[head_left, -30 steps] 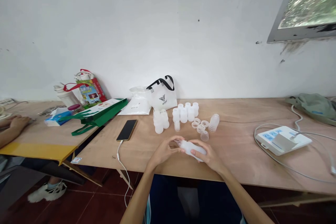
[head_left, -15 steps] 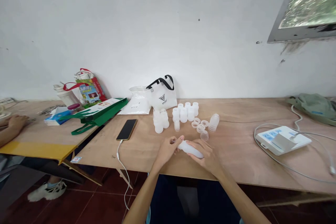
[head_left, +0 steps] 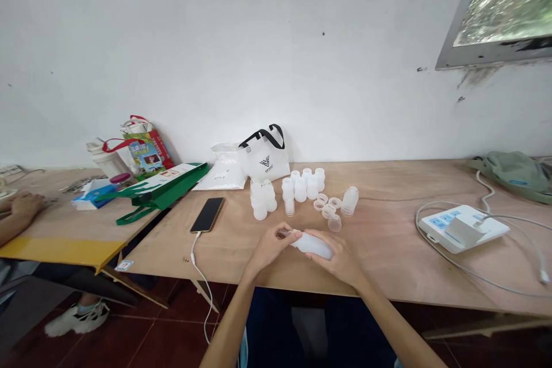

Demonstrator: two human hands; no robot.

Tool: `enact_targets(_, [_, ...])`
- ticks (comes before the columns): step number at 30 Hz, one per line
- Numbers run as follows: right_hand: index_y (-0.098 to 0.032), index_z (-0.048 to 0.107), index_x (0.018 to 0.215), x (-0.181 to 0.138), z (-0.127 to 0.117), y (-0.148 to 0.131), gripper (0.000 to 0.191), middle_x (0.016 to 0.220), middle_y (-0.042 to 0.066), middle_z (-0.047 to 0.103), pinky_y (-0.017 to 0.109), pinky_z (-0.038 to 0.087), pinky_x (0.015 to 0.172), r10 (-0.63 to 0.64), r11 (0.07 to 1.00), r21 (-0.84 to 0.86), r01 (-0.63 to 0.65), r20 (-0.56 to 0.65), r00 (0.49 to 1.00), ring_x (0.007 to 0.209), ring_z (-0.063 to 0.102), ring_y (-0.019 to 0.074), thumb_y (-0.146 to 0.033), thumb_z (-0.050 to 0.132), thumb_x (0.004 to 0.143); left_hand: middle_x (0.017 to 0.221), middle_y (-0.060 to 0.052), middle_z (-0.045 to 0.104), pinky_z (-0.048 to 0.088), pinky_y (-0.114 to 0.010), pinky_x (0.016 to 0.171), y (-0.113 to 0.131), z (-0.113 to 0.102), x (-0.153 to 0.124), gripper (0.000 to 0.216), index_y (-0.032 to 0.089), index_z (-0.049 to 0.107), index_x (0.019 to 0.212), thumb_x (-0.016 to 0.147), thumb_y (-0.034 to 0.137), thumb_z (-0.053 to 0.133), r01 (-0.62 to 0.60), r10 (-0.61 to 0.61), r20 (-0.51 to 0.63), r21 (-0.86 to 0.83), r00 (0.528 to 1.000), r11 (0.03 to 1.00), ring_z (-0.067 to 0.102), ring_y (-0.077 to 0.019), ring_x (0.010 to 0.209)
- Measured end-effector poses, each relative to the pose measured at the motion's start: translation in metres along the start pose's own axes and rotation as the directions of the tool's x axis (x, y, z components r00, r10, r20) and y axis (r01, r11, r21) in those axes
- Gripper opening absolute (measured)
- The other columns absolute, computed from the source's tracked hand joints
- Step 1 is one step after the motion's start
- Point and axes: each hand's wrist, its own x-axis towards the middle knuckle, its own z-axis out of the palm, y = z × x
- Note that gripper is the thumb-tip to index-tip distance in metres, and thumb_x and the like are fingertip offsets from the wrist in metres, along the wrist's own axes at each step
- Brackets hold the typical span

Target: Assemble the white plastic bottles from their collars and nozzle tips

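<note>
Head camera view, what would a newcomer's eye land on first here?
First, at the near edge of the table, the right hand holds a translucent bottle lying sideways while the left hand pinches its neck end. Just behind them stands a cluster of small white bottles with loose rings beside it. A black phone lies to the left, a white power strip to the right.
</note>
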Motion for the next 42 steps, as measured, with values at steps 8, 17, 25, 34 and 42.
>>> enact_targets(8, [-0.032,0.056,0.136,-0.002,-0.001,0.002,0.048,0.140,0.005,0.065,0.049,0.050,0.105,0.124,0.986,0.112,-0.121,-0.020,0.992,0.126,0.062,0.0303,-0.050,0.066,0.093,0.093,-0.002,0.069,0.051,-0.031,0.082,0.001,-0.011,-0.002,0.054,0.021,0.063,0.115,0.073,0.047,0.087,-0.077,0.091,0.103,-0.130,0.991,0.989,0.065,-0.0175,0.086])
enact_targets(17, [-0.027,0.055,0.117,-0.001,-0.004,-0.005,0.039,0.118,0.009,0.070,0.044,0.057,0.087,0.196,0.962,0.187,-0.198,0.031,0.980,0.109,0.068,0.0304,-0.057,0.062,0.093,0.118,-0.009,0.072,0.054,-0.039,0.096,0.011,-0.009,-0.005,0.047,0.020,0.071,0.113,0.075,0.043,0.087,-0.147,0.156,0.047,-0.154,0.987,0.977,0.066,-0.0255,0.109])
enact_targets(25, [-0.031,0.057,0.129,0.004,-0.009,-0.009,0.044,0.126,0.004,0.069,0.043,0.053,0.093,0.193,0.959,0.175,-0.223,0.168,0.967,0.110,0.066,0.0280,-0.053,0.066,0.092,0.130,-0.009,0.069,0.052,-0.042,0.103,0.013,-0.007,-0.008,0.052,0.025,0.067,0.126,0.079,0.039,0.085,-0.151,0.165,0.054,-0.200,0.985,0.968,0.062,-0.0278,0.123])
enact_targets(34, [-0.028,0.065,0.121,0.007,-0.032,0.023,0.040,0.130,0.009,0.066,0.051,0.047,0.105,0.082,0.981,-0.145,-0.125,-0.272,0.959,0.123,0.059,0.0336,-0.056,0.063,0.092,0.141,-0.011,0.060,0.051,-0.043,0.102,0.003,-0.006,-0.003,0.053,0.027,0.060,0.130,0.083,0.039,0.080,-0.157,0.160,0.003,-0.166,0.987,0.973,0.063,-0.0237,0.116])
enact_targets(42, [-0.030,0.065,0.126,0.006,-0.030,0.025,0.042,0.124,0.008,0.072,0.051,0.053,0.094,0.269,0.947,-0.136,-0.291,-0.155,0.950,0.112,0.067,0.0353,-0.056,0.061,0.093,0.124,-0.007,0.066,0.049,-0.036,0.093,-0.015,0.007,0.001,0.034,0.025,0.061,0.123,0.090,0.030,0.067,-0.133,0.130,0.034,0.093,0.991,0.987,0.062,-0.0230,0.111])
